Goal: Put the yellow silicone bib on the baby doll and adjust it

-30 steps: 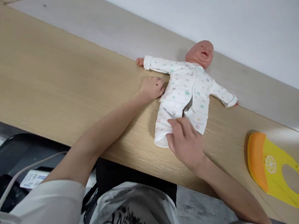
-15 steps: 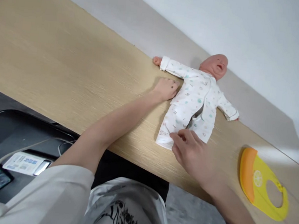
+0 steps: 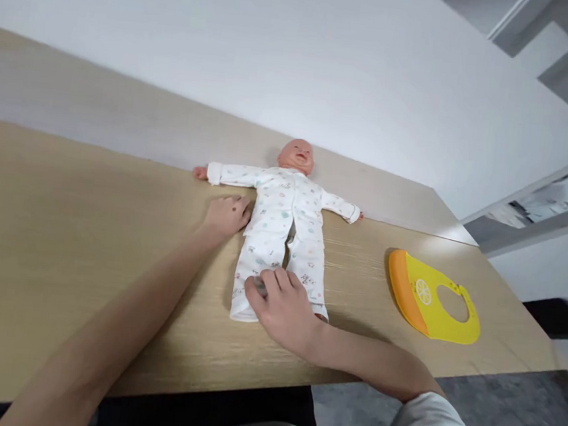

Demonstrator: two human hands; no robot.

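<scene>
A baby doll [image 3: 283, 223] in white printed pyjamas lies on its back on the wooden table [image 3: 62, 218], arms spread, head toward the wall. My left hand [image 3: 226, 214] rests with curled fingers on the table against the doll's side, just under its arm. My right hand [image 3: 282, 303] lies over the lower legs of the pyjamas, fingers bent and pressed onto the cloth near the cuffs.
A yellow silicone bib with an orange pocket [image 3: 429, 297] lies on the table to the right of the doll. A white wall runs behind the table. Grey floor shows past the table's near right edge.
The view has swung up and levelled, so the doll now lies straight ahead. My right hand has settled further onto the pyjama legs. My left hand stays at the doll's side.
</scene>
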